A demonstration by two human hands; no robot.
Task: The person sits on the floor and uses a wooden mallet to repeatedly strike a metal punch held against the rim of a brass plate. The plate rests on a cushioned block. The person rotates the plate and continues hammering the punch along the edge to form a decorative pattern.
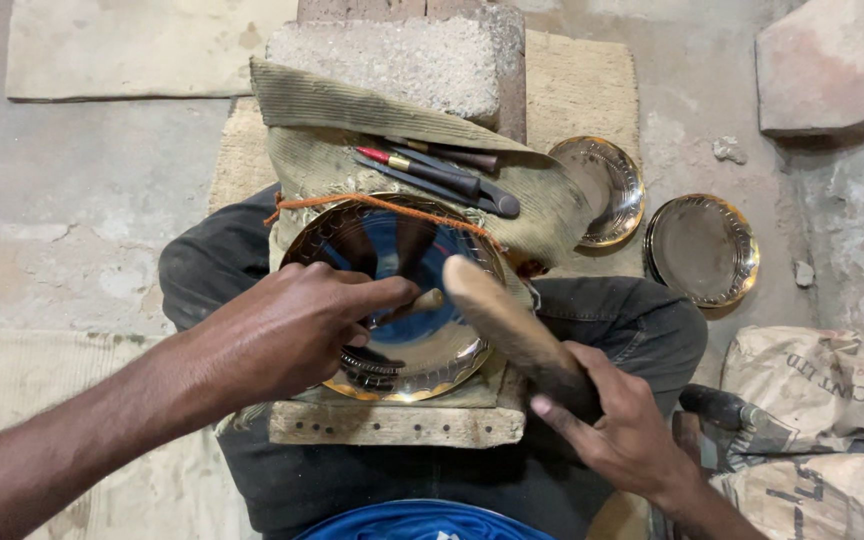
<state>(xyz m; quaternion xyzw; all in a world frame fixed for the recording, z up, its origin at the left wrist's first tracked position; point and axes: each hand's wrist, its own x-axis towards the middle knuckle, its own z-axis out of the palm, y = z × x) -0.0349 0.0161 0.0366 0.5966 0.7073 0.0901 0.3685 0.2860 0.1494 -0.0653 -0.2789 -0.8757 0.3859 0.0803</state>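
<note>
Left hand (287,330): grip closed on a thin punch tool (420,303), tip on the plate.
Right hand (620,425): grip closed on a wooden mallet (507,325), head raised over the tool.
Plate (407,350): round, shiny gold metal, lying on a wooden block (392,422) on the lap.
How far: pattern shows near the rim; the middle looks smooth and plain.
Nearby: two finished-looking plates (702,248) on the floor; spare tools (437,172) on rough cloth (332,110).

Bare concrete floor (102,210), stained and cracked. Directly on it: woven mat (592,85) under stone block (402,55); two shiny round metal plates (702,250) at right; flat stone slab (822,65); printed sacks (832,385) lower right.
</note>
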